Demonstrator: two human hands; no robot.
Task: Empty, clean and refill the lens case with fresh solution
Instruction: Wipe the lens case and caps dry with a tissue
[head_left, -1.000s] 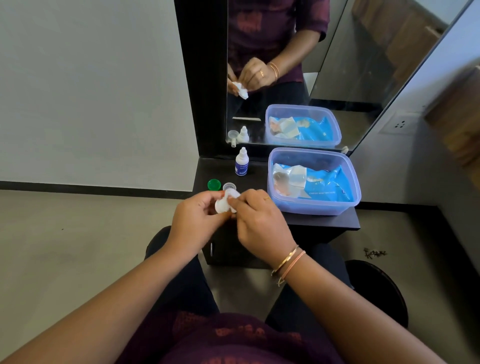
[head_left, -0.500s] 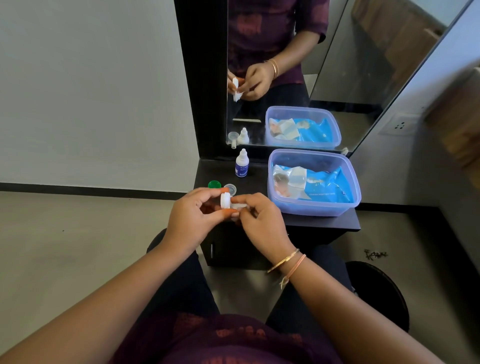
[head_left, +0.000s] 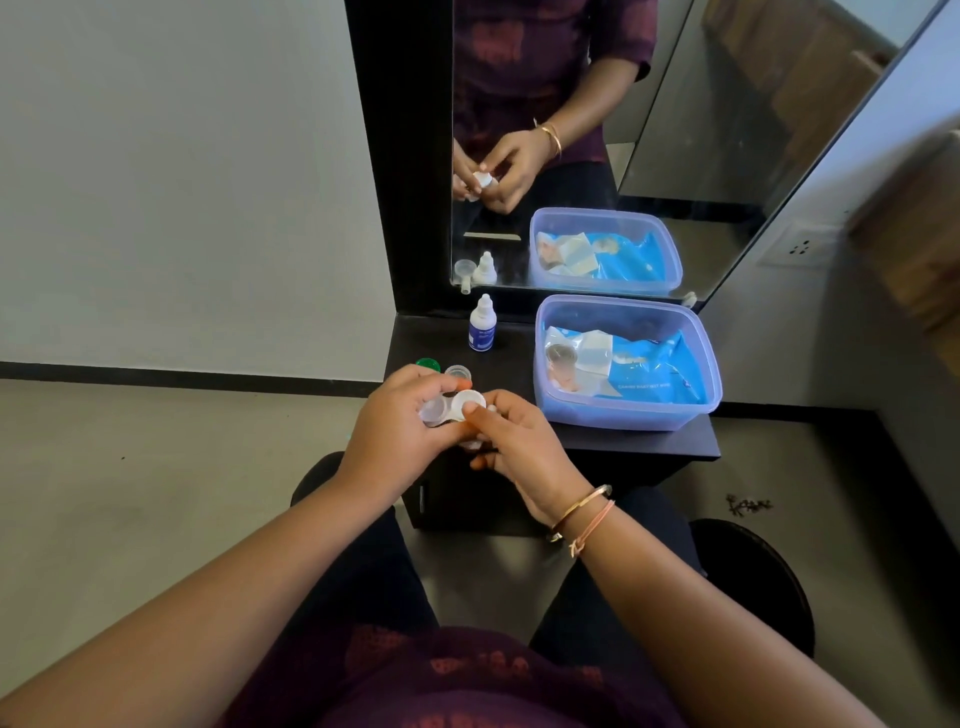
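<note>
The left grip (head_left: 400, 423) is curled round the lens case (head_left: 451, 408), thumb and fingertips pinching its left well, and holds it above the near edge of the tabletop (head_left: 644, 442), the two open, translucent white wells facing up. The right grip (head_left: 522, 441) pinches the case's right well, with the thumb on its rim and the fingers curled underneath. A scrap of something white shows below the thumb, but what it is cannot be told. Just behind the left grip, a green cap (head_left: 427, 364) and a clear cap (head_left: 457, 372) lie side by side on the tabletop. Farther back stands a small solution bottle (head_left: 481, 326), upright, close to the mirror (head_left: 519, 62). To the right sits a lilac plastic tub (head_left: 631, 413) holding a blue pack of wipes (head_left: 639, 366).
</note>
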